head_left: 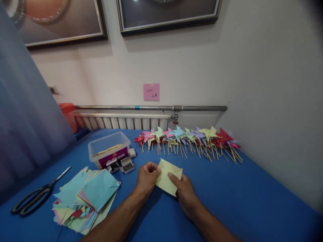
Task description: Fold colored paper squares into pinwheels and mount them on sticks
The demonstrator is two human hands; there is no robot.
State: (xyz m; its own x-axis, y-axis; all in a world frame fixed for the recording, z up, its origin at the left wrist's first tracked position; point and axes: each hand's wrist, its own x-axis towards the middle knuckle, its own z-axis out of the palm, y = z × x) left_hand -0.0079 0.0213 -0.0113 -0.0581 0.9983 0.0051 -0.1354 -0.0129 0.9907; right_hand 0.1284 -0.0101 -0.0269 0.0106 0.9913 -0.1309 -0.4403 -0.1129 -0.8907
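Between my two hands is a square sheet of pale yellow paper (167,169), tilted and held just above the blue tabletop. My left hand (148,175) pinches its left edge between thumb and fingers. On the right side, my right hand (183,188) grips the same sheet, thumb flat on top and fingers hidden underneath. A slit or crease seems to show near the sheet's upper right corner. To the left lies a loose pile of coloured paper squares (101,190), blue on top, with small scraps among them.
Black-handled scissors (37,198) lie at far left. A clear plastic box (109,146) holds thin sticks; small open boxes of metal pins (127,166) stand beside it. A row of paper pinwheels on sticks (178,133) lies along the back, before a radiator (121,121) and pipe.
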